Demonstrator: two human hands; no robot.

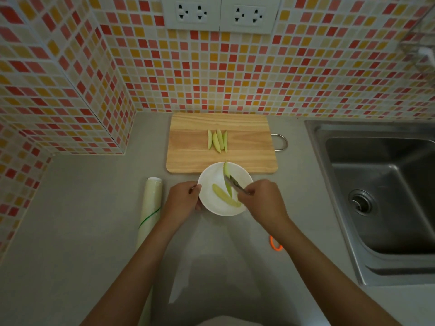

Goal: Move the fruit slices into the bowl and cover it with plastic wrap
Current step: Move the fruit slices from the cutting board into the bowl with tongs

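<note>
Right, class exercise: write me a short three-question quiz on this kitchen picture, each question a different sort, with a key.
1. True or false: the left hand grips the rim of the white bowl.
2. Multiple choice: the slice held by the tongs in the right hand is A) on the cutting board, B) over the bowl, C) in the sink.
3. How many fruit slices lie on the board?

Key: 1 true. 2 B. 3 about four, packed close, so the count is uncertain.
</note>
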